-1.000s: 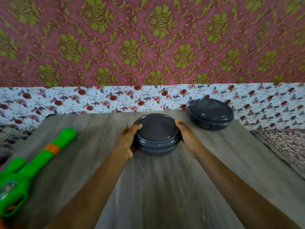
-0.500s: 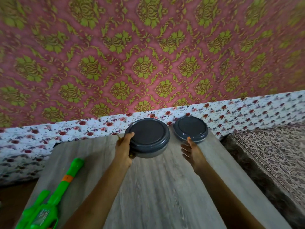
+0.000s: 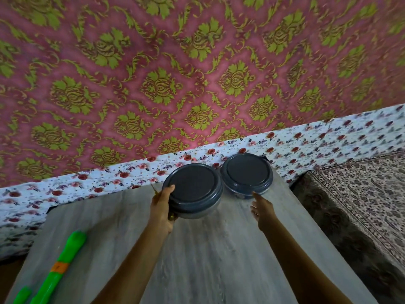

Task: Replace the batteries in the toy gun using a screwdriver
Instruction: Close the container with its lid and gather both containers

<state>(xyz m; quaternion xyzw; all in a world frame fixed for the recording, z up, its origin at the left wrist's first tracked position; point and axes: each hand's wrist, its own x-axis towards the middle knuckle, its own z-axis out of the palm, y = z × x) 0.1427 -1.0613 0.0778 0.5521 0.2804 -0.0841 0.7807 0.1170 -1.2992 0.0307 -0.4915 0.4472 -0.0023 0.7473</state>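
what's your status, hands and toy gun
Left hand grips the left container by its rim. Right hand open, fingers pointing at the right container. Toy gun untouched at the table left edge; both lids on.

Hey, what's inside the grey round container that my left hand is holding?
Nothing inside shows. The grey container has its dark lid seated on top, covering the contents completely. The left hand grips its side. The second container beside it is lidded too.
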